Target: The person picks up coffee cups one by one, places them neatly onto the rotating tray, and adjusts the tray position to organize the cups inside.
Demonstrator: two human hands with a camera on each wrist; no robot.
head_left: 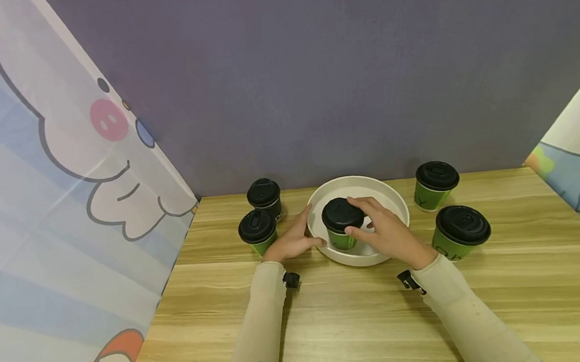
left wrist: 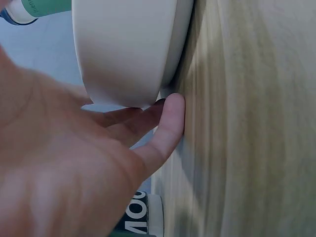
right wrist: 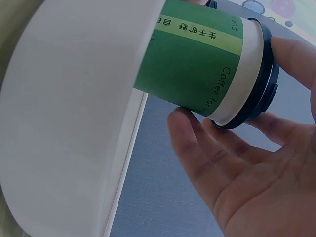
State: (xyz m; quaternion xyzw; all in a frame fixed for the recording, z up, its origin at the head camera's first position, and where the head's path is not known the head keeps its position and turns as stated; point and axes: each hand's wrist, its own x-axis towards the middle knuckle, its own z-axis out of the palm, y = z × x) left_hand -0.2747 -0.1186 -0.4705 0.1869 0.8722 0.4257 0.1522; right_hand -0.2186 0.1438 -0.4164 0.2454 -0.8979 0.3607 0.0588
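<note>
In the right wrist view, the wall of the white tray hides the held green cup's base from us. In the head view, we lose part of the near left cup behind the left hand, and the lower edge cuts off both sleeves. We find the far right cup's lettering too small to read fully.

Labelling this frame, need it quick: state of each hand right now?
Left hand: open, fingers touching the white tray.
Right hand: closed, holding a green cup near its top.
</note>
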